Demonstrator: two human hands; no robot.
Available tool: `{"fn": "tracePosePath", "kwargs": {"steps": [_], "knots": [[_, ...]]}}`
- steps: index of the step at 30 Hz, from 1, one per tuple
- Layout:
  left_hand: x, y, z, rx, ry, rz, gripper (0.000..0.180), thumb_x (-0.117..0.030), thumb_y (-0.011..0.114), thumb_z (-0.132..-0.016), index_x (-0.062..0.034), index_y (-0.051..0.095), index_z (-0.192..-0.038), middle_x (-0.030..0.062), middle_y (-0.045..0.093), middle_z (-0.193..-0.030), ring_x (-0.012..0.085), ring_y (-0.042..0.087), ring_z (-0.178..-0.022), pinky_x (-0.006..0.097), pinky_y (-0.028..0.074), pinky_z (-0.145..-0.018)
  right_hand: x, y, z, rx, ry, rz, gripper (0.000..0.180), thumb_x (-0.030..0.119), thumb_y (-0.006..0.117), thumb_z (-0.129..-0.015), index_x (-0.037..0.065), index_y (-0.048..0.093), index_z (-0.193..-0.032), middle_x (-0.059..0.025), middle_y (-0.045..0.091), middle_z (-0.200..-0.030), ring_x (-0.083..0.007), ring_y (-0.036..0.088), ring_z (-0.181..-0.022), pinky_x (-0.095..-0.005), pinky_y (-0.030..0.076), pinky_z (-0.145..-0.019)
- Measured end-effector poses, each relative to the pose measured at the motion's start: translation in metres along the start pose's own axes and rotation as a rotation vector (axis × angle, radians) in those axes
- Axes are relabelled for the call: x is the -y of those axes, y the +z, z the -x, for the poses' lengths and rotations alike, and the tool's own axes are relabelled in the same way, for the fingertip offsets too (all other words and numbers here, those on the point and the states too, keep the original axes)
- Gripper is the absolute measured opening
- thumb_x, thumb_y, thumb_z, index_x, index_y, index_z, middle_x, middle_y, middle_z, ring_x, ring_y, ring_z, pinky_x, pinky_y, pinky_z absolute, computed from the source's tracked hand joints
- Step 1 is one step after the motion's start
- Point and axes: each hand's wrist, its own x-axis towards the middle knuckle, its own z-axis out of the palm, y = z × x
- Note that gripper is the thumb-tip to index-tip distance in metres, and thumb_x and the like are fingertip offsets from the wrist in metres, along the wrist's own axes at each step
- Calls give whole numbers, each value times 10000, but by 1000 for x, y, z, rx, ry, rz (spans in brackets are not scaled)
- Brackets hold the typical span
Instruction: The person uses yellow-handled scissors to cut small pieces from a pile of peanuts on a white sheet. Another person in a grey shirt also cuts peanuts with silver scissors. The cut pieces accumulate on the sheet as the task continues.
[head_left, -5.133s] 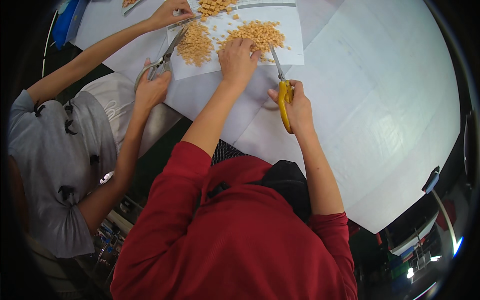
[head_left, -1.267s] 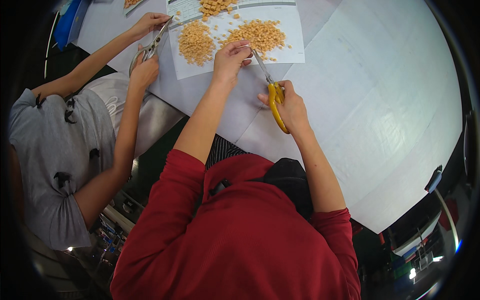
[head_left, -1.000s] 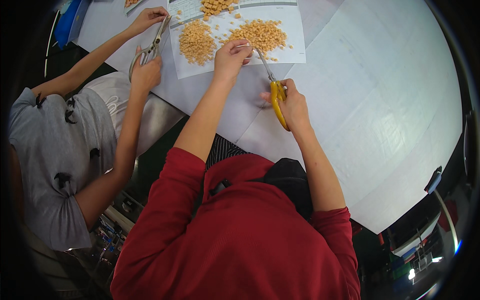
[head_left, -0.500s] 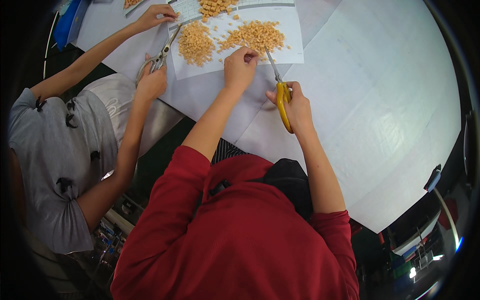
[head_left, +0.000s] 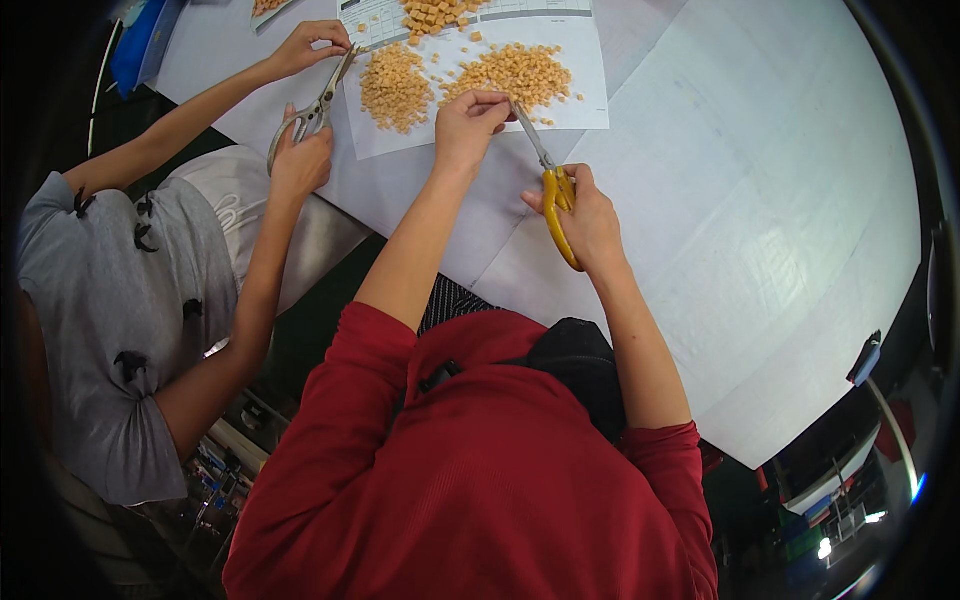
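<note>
Head cam: yellow scissors [head_left: 551, 183] are in the R hand [head_left: 592, 218], long axis running fwd & a bit L, from the handle loops near the palm to the blade tips at the L hand [head_left: 466, 132]. So the tips sit right by the L fingertips, tho touching or just short of it, can't tell. R fingers are wrapped round the handles, thumb off to the L side. Blades look near-closed, but exact gap too small to tell.

L hand is nearer the pieces: its thumb & forefinger come tog. at the blade tips, over the near edge of the white paper [head_left: 593, 108]. Whether a small bit is pinched btwn them, can't tell; too small.

Right pile [head_left: 517, 70] of little orange bits lies just fwd & R of the L hand, beyond the blade tips, i.e. farther fwd than the R hand. Left pile [head_left: 393, 88] sits fwd & L of the L hand, w/ stray bits btwn the two. Bigger cubes [head_left: 437, 14] are farther fwd still, cut off by the top edge. Co-worker [head_left: 150, 270] on the L has silver scissors [head_left: 326, 103].
</note>
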Motion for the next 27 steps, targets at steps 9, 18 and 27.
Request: {"fn": "tracePosePath", "kwargs": {"steps": [9, 18, 27], "knots": [[3, 0, -11, -115, 79, -102, 185, -87, 694, -817, -18, 653, -984, 82, 693, -920, 159, 671, -841, 271, 522, -709, -7, 5, -10, -35, 30, -10, 672, 518, 762, -721, -5, 534, -1077, -212, 666, -814, -338, 661, -734, -390, 504, -656], [-15, -12, -94, -344, 562, -856, 253, -177, 713, -774, -29, 671, -975, 86, 690, -855, 210, 658, -784, 332, 516, -721, -17, 1, -29, -35, 85, -35, 669, 511, 760, -734, -8, 529, -1088, -175, 662, -775, -265, 645, -660, -348, 497, -614], [-34, -10, -69, 95, -156, 266, 304, -137, 676, -855, -28, 611, -1131, 34, 640, -931, 146, 607, -878, 278, 507, -787, 2, -13, -16, 9, 7, -110, 696, 528, 700, -783, 5, 464, -1178, -216, 637, -995, -338, 640, -894, -405, 502, -759]]}}
